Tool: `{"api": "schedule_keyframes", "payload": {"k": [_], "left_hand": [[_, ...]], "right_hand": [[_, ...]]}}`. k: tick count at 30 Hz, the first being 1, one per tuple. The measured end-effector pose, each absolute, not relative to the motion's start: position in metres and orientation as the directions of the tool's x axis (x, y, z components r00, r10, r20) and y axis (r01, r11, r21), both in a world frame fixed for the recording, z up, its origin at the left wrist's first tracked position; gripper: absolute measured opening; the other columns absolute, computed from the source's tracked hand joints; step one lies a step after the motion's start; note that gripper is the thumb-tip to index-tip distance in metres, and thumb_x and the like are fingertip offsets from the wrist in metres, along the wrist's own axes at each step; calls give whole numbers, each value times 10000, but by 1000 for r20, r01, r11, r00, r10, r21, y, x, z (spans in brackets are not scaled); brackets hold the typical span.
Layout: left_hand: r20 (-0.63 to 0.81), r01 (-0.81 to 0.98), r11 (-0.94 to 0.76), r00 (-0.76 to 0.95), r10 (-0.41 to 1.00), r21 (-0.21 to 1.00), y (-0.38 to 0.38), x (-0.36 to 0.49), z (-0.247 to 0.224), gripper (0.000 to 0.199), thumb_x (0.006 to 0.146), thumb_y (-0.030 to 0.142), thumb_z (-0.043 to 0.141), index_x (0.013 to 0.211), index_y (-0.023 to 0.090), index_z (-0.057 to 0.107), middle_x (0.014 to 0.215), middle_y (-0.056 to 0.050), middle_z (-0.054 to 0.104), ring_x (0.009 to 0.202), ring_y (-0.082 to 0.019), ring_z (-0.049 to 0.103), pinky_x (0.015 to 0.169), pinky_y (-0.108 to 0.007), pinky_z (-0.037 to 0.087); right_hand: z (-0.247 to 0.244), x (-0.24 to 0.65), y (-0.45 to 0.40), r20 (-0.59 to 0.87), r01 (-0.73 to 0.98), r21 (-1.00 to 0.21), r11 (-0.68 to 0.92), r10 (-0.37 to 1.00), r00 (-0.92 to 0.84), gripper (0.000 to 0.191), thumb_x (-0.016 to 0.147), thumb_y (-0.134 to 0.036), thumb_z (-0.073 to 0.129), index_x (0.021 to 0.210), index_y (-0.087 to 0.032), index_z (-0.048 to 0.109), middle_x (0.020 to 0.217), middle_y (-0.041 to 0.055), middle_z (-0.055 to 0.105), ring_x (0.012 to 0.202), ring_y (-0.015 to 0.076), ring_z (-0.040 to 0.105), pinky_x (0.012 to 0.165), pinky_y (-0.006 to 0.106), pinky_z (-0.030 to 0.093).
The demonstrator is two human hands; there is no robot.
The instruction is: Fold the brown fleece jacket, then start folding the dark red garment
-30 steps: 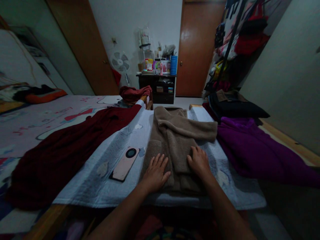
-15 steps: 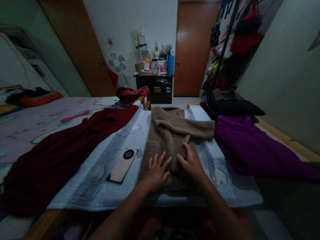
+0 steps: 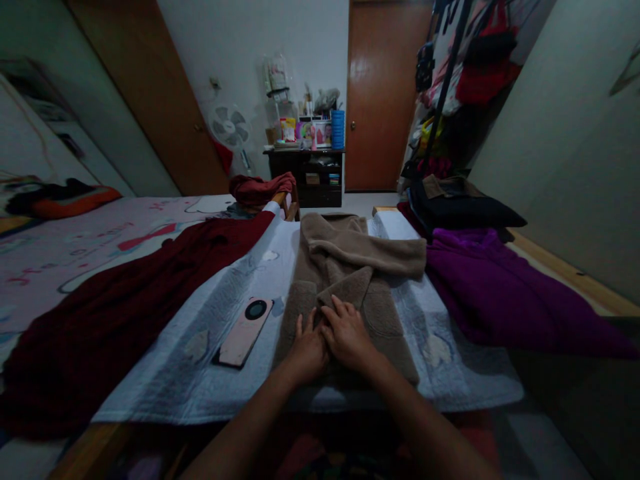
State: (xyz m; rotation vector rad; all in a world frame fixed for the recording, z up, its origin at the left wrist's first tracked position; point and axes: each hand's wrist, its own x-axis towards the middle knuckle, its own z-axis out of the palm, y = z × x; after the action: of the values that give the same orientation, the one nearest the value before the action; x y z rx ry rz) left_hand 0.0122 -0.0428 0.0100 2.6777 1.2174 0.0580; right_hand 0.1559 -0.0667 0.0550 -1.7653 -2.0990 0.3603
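Note:
A brown fleece jacket (image 3: 350, 257) lies on the pale quilted cloth, with one sleeve laid across to the right and its front panel drawn over the middle. My left hand (image 3: 309, 350) rests on the lower part, its fingers spread and touching the fabric. Close against it, partly overlapping, my right hand (image 3: 347, 333) holds the panel's edge; its fingertips are partly hidden in the folds. A pink phone (image 3: 245, 337) with a round black camera ring lies to the left of the jacket.
Dark red clothing (image 3: 150, 293) lies along the left side, beside the patterned bed (image 3: 90, 257). Purple clothing (image 3: 500, 293) and a stack of dark folded clothes (image 3: 465, 207) sit to the right. A fan (image 3: 231, 127) and a cabinet (image 3: 285, 177) stand at the back.
My right hand has moved left, bringing the jacket's front panel over the middle, and now meets my left hand. More of the jacket's right side shows.

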Motion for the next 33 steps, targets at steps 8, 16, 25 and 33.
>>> {"api": "schedule_keyframes", "payload": {"k": [8,16,25,33], "left_hand": [[-38,733,-638,663,748,234,-45,14,16,543,920,274,434,1446,388,366,1558,9,320,1455,-391,116,1110,-709,81],[-77,729,-633,669,739,260,-44,17,22,575,903,249,474,1435,437,365,1600,24,222,1446,-401,160,1078,-743,85],[-28,730,-636,662,749,249,-47,19,18,645,914,204,443,1488,418,244,1589,10,258,1450,-347,196,1088,-730,112],[27,743,-630,642,766,226,-50,15,11,588,941,282,387,1508,217,245,1597,-76,216,1466,-249,189,1160,-627,90]], "right_hand": [[57,184,-60,338,725,-650,226,941,10,261,877,-226,484,1114,-182,583,1137,97,611,1064,207,546,967,339,422],[80,231,-57,580,803,-534,264,806,121,286,876,-361,511,1088,-210,632,1250,105,602,1217,261,495,1042,460,340],[96,250,-60,6,975,-200,-102,994,105,319,920,-351,447,839,-198,715,858,100,729,828,236,673,727,318,453],[40,227,-48,57,963,-226,146,989,-137,535,916,-354,493,1408,-145,469,1525,115,372,1414,284,300,1138,439,248]]}}
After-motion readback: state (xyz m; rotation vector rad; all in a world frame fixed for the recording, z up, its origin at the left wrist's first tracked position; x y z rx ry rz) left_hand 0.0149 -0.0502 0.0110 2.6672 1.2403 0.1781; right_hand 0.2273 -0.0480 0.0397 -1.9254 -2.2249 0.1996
